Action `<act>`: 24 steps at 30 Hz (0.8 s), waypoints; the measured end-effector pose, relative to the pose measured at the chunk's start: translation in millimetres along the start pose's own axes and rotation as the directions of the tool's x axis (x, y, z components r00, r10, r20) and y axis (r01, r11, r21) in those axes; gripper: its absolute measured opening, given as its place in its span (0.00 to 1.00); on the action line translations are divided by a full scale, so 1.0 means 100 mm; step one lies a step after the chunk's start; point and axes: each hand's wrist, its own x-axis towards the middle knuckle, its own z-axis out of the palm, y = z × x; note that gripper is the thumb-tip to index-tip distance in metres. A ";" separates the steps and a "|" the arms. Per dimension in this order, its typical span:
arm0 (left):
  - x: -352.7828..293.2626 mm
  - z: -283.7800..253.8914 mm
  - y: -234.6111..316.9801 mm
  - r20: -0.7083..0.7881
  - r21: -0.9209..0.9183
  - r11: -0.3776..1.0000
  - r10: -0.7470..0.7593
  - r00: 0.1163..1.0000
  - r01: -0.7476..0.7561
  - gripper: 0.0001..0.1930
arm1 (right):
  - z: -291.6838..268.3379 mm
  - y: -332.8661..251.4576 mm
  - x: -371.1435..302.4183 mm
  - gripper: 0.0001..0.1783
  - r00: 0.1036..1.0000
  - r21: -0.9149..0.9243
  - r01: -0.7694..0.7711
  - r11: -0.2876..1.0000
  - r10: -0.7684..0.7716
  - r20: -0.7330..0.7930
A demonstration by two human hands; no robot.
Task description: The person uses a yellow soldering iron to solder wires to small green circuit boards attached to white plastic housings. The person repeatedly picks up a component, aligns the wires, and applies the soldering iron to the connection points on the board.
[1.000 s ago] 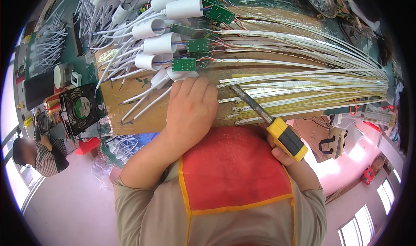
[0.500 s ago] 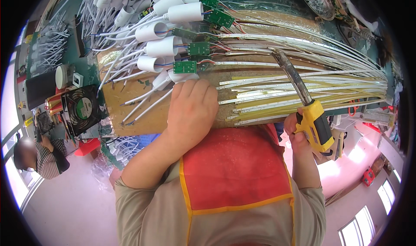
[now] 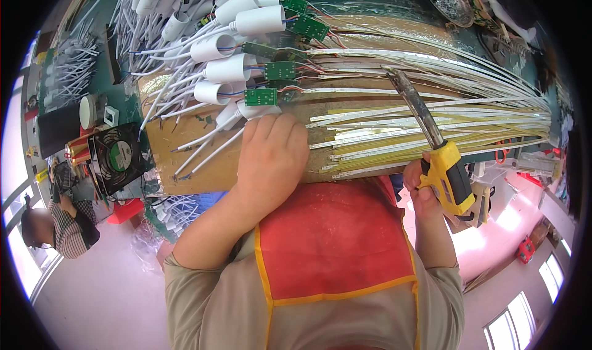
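A: Eyes on the soldering iron (image 3: 435,150). The right hand (image 3: 422,187) has it wrapped at the yellow-and-black grip, fist closed round the handle, thumb side up. The metal barrel slants up and left from the grip, and its tip sits over the LED strips (image 3: 431,125).

B: And where is that against the board (image 3: 197,150)?

A: Iron's at the board's right end, grip hanging just off the near edge, tip over the middle of the strip bundle. Whether the tip touches a strip, I can't tell.

B: Other hand?

A: Left hand (image 3: 271,159) lies palm down on the board, left of the iron, fingers curled forward and pressing on a white cable plug (image 3: 259,109) just below a green circuit board (image 3: 260,97). Forearm runs straight back to the body, elbow low. Not gripping, more pinning down.

B: Around that?

A: More green boards stacked above it, each wired to a white tube (image 3: 225,69); the tubes pile toward the board's far left corner. The strips fan from those boards off to the right.

B: Further out?

A: A black fan (image 3: 117,156) left of the board. A red apron (image 3: 333,245) below the near edge. Another person (image 3: 55,227) sits far left, beyond the fan.
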 end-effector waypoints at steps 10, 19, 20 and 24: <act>0.01 -0.01 0.01 0.025 0.012 1.000 -0.005 1.000 0.005 0.08 | 0.03 -0.05 0.02 0.26 1.000 -0.001 -0.022 1.000 0.022 -0.004; 0.01 -0.04 0.01 0.049 0.011 1.000 -0.018 0.999 0.017 0.08 | -0.09 0.07 -0.02 0.39 0.999 -0.024 0.029 0.999 -0.027 0.047; 0.01 -0.05 0.01 0.031 -0.025 1.000 -0.015 0.999 0.015 0.10 | -0.08 0.06 -0.02 0.36 0.999 -0.031 0.028 0.999 -0.027 0.036; -0.06 -0.15 -0.01 -0.073 -0.116 0.993 -0.021 0.997 0.012 0.17 | -0.05 0.03 0.00 0.25 1.000 -0.017 0.023 1.000 -0.023 0.001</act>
